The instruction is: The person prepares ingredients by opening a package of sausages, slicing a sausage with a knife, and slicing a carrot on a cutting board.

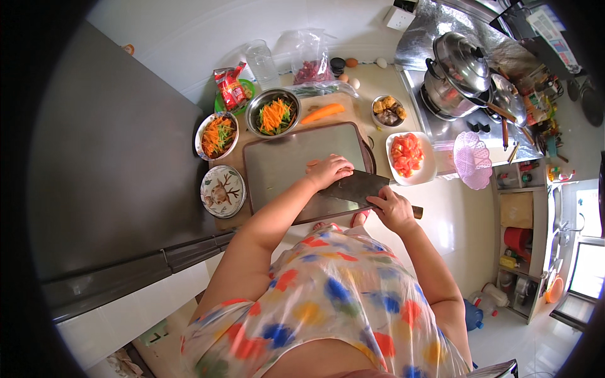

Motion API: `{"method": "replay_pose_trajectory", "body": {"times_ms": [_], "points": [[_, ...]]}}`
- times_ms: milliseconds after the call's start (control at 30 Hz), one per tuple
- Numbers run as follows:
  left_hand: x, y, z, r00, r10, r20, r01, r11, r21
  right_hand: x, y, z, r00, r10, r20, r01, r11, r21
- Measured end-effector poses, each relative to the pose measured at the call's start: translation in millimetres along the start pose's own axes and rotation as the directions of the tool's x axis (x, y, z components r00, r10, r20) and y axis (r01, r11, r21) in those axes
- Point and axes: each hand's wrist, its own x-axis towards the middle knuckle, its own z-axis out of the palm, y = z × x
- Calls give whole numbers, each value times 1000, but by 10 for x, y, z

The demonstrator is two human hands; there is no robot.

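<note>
My right hand (392, 210) grips a Chinese cleaver (357, 187) at the back of its dark blade, with the wooden handle end sticking out past the palm. The blade lies over a metal-faced cutting board (293, 156) with a dark rim. My left hand (331, 171) rests on the board at the blade's far edge, fingers curled down. Whatever may be under those fingers is hidden. A small orange-pink piece of food (312, 163) shows just beside the left hand. Beyond the board lies a peeled carrot (323, 113).
Left are a steel bowl (296, 124) and a patterned bowl (197, 137) of shredded vegetables, and stacked deer-print plates (208, 208). Right are a white dish (427, 175) of chopped tomato, a small bowl (387, 124), a pink lace-edged basket (472, 160) and a steel pot (449, 90) on the stove.
</note>
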Motion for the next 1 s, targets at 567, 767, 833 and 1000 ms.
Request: {"method": "replay_pose_trajectory", "body": {"times_ms": [567,767,833,1000], "points": [[-34,-319,179,975,-61,-211,76,995,62,-220,131,-230,1000,15,3,-15,1000,-9],[-172,-135,-50,847,-201,-492,224,974,-12,-432,349,-30,914,405,-14,-347,800,489],[-320,-277,-13,804,-219,-553,249,968,-23,-435,376,161,756,622,205,-467,291,835],[-535,-137,79,704,-348,-619,367,924,-102,-431,322,501,651,677,343,-356,-127,926]]}}
